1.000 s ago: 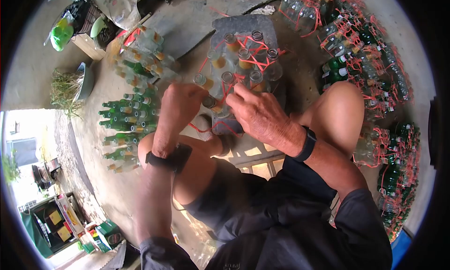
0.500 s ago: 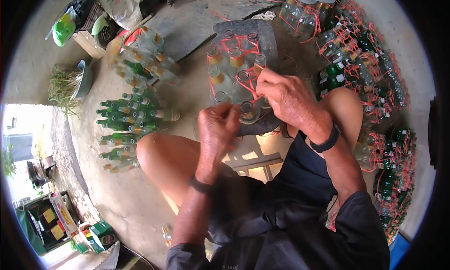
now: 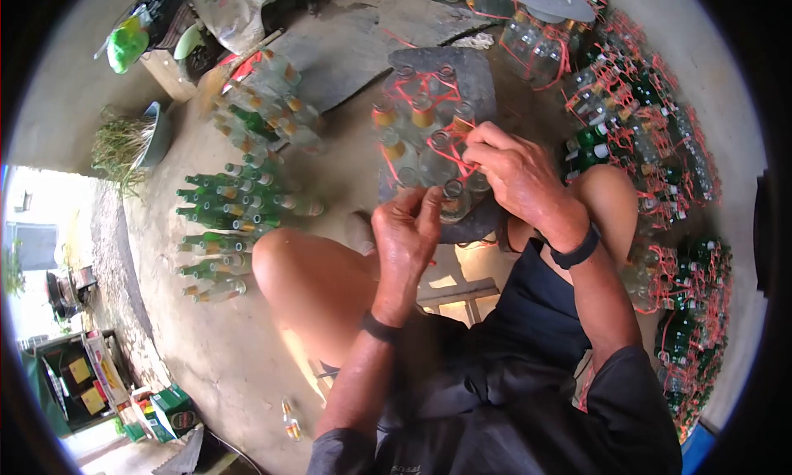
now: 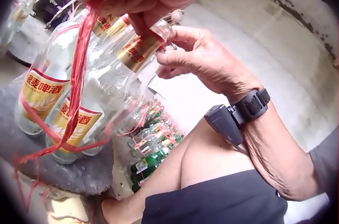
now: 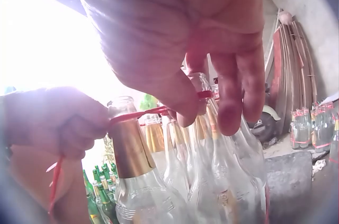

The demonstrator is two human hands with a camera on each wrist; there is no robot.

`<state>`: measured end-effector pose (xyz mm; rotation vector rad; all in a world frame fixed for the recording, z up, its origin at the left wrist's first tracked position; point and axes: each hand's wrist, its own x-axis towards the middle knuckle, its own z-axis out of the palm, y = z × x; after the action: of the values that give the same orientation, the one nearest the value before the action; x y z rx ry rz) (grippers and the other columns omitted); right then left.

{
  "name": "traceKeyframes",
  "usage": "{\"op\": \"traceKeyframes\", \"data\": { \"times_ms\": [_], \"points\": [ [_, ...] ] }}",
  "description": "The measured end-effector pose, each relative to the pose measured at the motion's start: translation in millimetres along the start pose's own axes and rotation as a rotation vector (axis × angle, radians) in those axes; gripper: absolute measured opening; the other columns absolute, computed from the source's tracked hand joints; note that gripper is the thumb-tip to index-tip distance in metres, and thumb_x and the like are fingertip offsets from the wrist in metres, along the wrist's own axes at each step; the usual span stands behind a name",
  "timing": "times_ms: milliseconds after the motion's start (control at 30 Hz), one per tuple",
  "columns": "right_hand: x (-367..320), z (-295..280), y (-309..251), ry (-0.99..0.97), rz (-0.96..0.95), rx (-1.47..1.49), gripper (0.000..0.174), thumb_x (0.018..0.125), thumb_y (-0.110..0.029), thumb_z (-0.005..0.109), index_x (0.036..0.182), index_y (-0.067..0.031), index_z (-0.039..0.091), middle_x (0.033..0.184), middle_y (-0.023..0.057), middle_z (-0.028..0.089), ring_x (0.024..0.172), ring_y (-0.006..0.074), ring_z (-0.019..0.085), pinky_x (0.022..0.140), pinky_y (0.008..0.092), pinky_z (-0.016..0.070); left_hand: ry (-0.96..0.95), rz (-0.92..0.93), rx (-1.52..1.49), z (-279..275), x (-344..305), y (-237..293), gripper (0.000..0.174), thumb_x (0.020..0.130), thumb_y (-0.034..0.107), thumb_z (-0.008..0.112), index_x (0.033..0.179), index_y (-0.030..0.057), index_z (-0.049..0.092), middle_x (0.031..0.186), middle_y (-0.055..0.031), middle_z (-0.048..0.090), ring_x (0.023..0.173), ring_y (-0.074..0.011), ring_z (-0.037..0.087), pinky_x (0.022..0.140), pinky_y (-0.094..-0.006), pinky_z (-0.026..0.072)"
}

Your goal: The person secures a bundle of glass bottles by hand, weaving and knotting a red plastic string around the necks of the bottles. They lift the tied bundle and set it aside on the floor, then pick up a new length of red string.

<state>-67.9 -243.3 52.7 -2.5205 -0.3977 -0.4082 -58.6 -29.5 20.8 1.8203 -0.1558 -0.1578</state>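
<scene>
Clear glass beer bottles [image 3: 423, 116] with gold neck bands stand in a cluster on a dark slab [image 3: 480, 69]. Red plastic twine [image 3: 446, 151] zigzags round their necks. My left hand [image 3: 406, 231], close to the front bottle [image 5: 130, 152], pinches the twine, and a strand hangs from its fingers [image 4: 140, 1] in the left wrist view. On the cluster's right side, my right hand [image 3: 521, 174] pinches twine between thumb and fingers beside a bottle neck. In the right wrist view, a stretch of twine [image 5: 140, 114] crosses the front bottle's neck between both hands.
Loose green bottles [image 3: 223, 203] and clear bottles [image 3: 276, 108] stand on the floor at left. Twine-bound bundles [image 3: 660, 145] line the right wall. Farther back, a grey lid-like disc [image 3: 546, 0] sits on a bundle. One small bottle [image 3: 290, 419] stands near the front.
My left hand has come in from the left to the front of the cluster. My right hand has shifted right along it, still holding twine. Over the last half second both hands barely move.
</scene>
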Motion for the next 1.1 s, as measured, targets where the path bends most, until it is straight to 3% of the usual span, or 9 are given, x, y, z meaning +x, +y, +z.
{"op": "traceKeyframes", "data": {
  "times_ms": [200,400,667,733,867,967,1067,1100],
  "points": [
    [2.1,-1.2,-3.8,-0.021,0.005,-0.007,0.023,0.088,0.011,0.061,0.105,-0.0039,0.067,0.113,0.0112,0.066,0.100,0.0395,0.070,0.082,0.0494,0.0562,0.064,0.045,-0.115,7.3,-9.8,-3.1,0.019,0.105,0.014,0.073,0.106,-0.0044,0.077,0.080,-0.0014,0.071,0.079,-0.0052,0.059,0.072,-0.0260,0.0512],
    [1.7,-3.7,-2.9,-0.035,0.017,0.041,0.025,0.088,0.012,0.061,0.107,-0.0028,0.067,0.114,0.0111,0.066,0.100,0.0399,0.070,0.082,0.0489,0.0552,0.134,0.019,-0.160,4.1,-15.7,-16.1,0.017,0.106,0.012,0.072,0.113,-0.0032,0.077,0.088,0.0020,0.073,0.083,-0.0041,0.060,0.073,-0.0233,0.0505],
    [0.2,0.3,5.0,-0.044,0.016,0.056,0.025,0.088,0.010,0.061,0.109,-0.0029,0.068,0.116,0.0098,0.066,0.100,0.0382,0.070,0.083,0.0471,0.0558,0.174,0.002,-0.278,10.0,-35.3,-19.4,0.018,0.105,0.014,0.074,0.110,-0.0034,0.076,0.092,-0.0007,0.076,0.081,-0.0045,0.062,0.072,-0.0228,0.0509],
    [0.0,1.1,6.1,-0.047,0.019,0.052,0.025,0.088,0.010,0.061,0.109,-0.0032,0.068,0.116,0.0096,0.066,0.100,0.0381,0.070,0.083,0.0471,0.0561,0.107,-0.199,-0.370,6.6,-36.6,-16.9,0.019,0.105,0.015,0.075,0.111,-0.0035,0.077,0.093,-0.0006,0.076,0.082,-0.0048,0.063,0.073,-0.0231,0.0517],
    [-0.1,-0.4,5.8,-0.090,0.038,0.052,0.027,0.087,0.010,0.065,0.111,-0.0019,0.067,0.122,0.0127,0.067,0.108,0.0396,0.070,0.087,0.0466,0.0578,0.120,-0.150,-0.350,7.5,-35.7,-19.2,0.020,0.104,0.014,0.076,0.112,-0.0046,0.078,0.094,-0.0006,0.077,0.085,-0.0049,0.064,0.076,-0.0232,0.0521],
    [-0.3,-0.4,5.0,-0.086,0.041,0.050,0.028,0.087,0.010,0.065,0.112,-0.0019,0.068,0.122,0.0125,0.067,0.109,0.0390,0.070,0.089,0.0456,0.0583,0.096,-0.179,-0.363,7.1,-30.6,-26.8,0.024,0.105,0.016,0.074,0.112,-0.0072,0.076,0.090,-0.0001,0.075,0.079,-0.0044,0.063,0.069,-0.0219,0.0497],
    [0.9,-1.0,3.6,-0.043,0.004,0.047,0.030,0.087,0.008,0.062,0.113,-0.0041,0.071,0.118,0.0092,0.069,0.102,0.0374,0.071,0.084,0.0468,0.0578,0.081,-0.130,-0.401,7.3,-20.9,-29.0,0.023,0.104,0.015,0.075,0.109,-0.0067,0.078,0.091,-0.0009,0.076,0.079,-0.0054,0.064,0.070,-0.0225,0.0504],
    [1.5,-1.6,1.9,-0.048,0.000,0.050,0.030,0.087,0.008,0.062,0.113,-0.0041,0.071,0.118,0.0092,0.069,0.102,0.0374,0.071,0.084,0.0468,0.0578,0.050,-0.214,-0.413,5.9,-16.9,-30.9,0.020,0.104,0.014,0.076,0.109,-0.0048,0.079,0.094,-0.0015,0.078,0.082,-0.0057,0.065,0.072,-0.0232,0.0520]
  ]
}}
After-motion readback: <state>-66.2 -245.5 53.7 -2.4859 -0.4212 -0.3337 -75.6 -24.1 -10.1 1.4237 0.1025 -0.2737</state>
